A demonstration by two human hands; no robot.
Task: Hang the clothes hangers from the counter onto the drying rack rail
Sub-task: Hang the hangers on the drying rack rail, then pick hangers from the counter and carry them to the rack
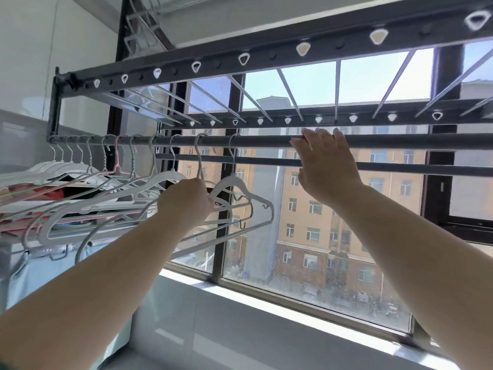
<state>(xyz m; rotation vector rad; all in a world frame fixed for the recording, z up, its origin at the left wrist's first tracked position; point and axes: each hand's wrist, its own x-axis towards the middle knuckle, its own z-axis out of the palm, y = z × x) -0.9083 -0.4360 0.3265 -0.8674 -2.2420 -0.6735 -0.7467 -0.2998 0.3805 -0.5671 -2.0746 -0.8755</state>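
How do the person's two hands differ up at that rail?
The left hand grips a white hanger just below its hook; the right hand holds no hanger and rests on the rail. The left hand sits below the rail, the right hand up against it. The left hand's fingers are curled, the right hand's nearly straight. Both are raised before the window.
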